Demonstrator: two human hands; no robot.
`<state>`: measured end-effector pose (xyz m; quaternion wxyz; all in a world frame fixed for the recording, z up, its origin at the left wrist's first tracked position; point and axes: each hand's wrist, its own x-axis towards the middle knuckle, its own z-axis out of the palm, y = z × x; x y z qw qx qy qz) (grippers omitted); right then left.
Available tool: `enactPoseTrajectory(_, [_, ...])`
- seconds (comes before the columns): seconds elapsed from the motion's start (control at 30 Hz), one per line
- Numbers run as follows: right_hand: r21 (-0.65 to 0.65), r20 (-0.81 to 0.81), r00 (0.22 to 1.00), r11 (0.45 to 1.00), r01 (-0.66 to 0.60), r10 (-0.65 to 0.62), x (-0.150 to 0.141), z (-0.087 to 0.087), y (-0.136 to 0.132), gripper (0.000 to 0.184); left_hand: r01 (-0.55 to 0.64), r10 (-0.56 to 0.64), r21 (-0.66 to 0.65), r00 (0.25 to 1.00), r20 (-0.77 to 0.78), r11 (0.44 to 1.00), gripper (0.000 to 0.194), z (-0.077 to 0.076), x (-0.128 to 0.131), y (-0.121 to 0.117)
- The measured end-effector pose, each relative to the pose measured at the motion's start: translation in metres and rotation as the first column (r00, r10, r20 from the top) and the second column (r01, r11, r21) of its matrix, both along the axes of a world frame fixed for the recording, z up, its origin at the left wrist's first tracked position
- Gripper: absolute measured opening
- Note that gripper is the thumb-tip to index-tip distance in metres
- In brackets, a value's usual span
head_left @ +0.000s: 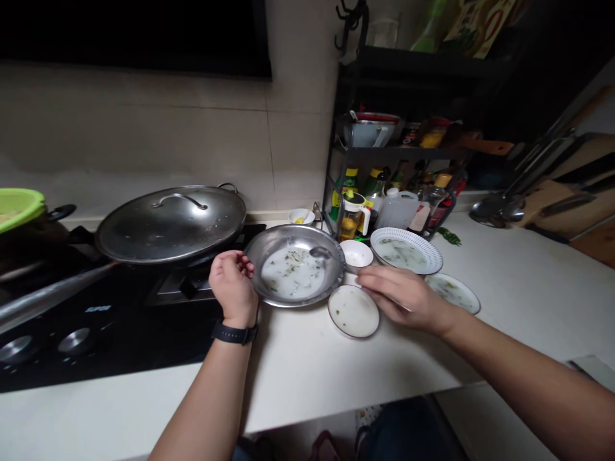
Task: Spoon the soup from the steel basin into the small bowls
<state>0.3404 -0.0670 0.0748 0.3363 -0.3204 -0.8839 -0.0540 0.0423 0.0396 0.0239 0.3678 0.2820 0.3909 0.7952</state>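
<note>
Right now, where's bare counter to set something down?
Two patches of counter: one in front of the steel basin and small plate, bordered by left forearm and front edge; one right of the striped plate and the plate beside it, toward the ladles. Crowded: basin, plates and small bowl before the rack; left hand at the basin, right hand by the small plate.

The scene is dim, its light source out of view. The white countertop (293,378) shows brightest, with a soft shadow falling beside the left forearm (206,397). Dull highlights lie on the wok lid (158,227) and steel basin (288,236). The range hood (129,32) sinks to near black, swallowing detail. Wide-angle distortion stretches the edges, and the ladles (490,212) and knives (583,157) at right look smeared and soft.
</note>
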Motion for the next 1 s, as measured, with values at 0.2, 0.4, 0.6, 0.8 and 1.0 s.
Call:
enactPoseTrajectory(0.2, [-0.075,-0.101,0.939,0.944,0.322,-0.329,0.043,-0.003,0.018,0.019,0.004,-0.004,-0.001,1.000,-0.009,1.000,0.012,0.000,0.001,0.000])
enactPoseTrajectory(0.4, [-0.286,-0.166,0.871,0.867,0.407,-0.463,0.066,-0.028,0.036,0.019,0.005,-0.005,0.000,1.000,-0.011,1.000,0.011,-0.002,0.001,0.001])
enactPoseTrajectory(0.6, [-0.666,-0.508,0.519,0.696,0.269,-0.687,0.065,-0.034,0.036,0.017,0.012,-0.012,-0.002,1.000,-0.010,1.000,0.011,-0.002,0.001,0.000])
enactPoseTrajectory(0.8, [-0.810,-0.586,0.070,0.586,-0.017,-0.808,0.066,-0.021,0.052,0.014,0.005,-0.005,-0.004,1.000,0.002,1.000,0.011,-0.001,0.001,0.000])
enactPoseTrajectory(1.0, [-0.749,-0.656,0.092,0.661,0.041,-0.749,0.076,0.001,0.045,0.010,0.009,-0.009,0.002,1.000,-0.013,1.000,0.012,-0.002,0.001,0.001])
